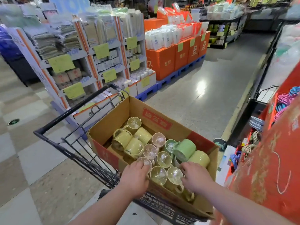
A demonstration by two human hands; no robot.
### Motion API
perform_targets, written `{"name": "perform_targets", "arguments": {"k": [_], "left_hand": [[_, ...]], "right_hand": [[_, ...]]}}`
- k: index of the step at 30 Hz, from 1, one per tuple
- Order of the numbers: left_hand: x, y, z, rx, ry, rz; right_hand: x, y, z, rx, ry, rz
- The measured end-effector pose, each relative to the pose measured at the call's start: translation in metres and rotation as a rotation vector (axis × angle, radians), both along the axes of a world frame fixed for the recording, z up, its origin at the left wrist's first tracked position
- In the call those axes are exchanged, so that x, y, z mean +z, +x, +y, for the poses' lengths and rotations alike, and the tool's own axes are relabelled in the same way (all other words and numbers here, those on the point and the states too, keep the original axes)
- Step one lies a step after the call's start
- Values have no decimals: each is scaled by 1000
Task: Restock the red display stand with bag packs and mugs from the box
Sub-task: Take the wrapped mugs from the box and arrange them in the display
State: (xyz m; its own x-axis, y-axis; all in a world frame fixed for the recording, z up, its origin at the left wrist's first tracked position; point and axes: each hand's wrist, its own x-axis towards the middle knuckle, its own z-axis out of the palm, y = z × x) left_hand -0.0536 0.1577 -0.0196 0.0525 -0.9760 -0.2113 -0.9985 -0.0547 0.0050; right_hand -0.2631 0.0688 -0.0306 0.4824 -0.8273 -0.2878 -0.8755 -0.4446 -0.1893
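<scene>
The box (113,120) sits in a black cart (68,143). It is full of mugs (162,159) in yellow, green and pink, each with shiny wrap over its mouth. I see no bag packs in it.

The left hand (134,177) has its fingers (145,165) bent over the top of a pale mug (142,160) near the box's front wall, and it seems to hold it. The right hand (194,177) has its fingers spread out. They touch a yellow mug (174,173) but do not hold it.

The mugs look hard and a bit heavy, and they could chip if they bang together. The wrap looks slippery, so it is safer to grab the side or the handle than the top.

The mugs are packed close, and some lie on their sides. It is best to lift one straight up, over the box wall. The red display stand (292,77) is just beside the cart on the right. The floor (211,95) ahead is wide open.
</scene>
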Motion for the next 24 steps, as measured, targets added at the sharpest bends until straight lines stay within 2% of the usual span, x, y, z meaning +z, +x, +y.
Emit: {"name": "perform_targets", "arguments": {"k": [10, 24], "left_hand": [[-15, -21, -64, -111, 116, 1], [-31, -28, -186, -385, 181, 93]], "right_hand": [[-22, -33, -37, -170, 101, -25], [-42, -52, -77, -556, 246, -1]]}}
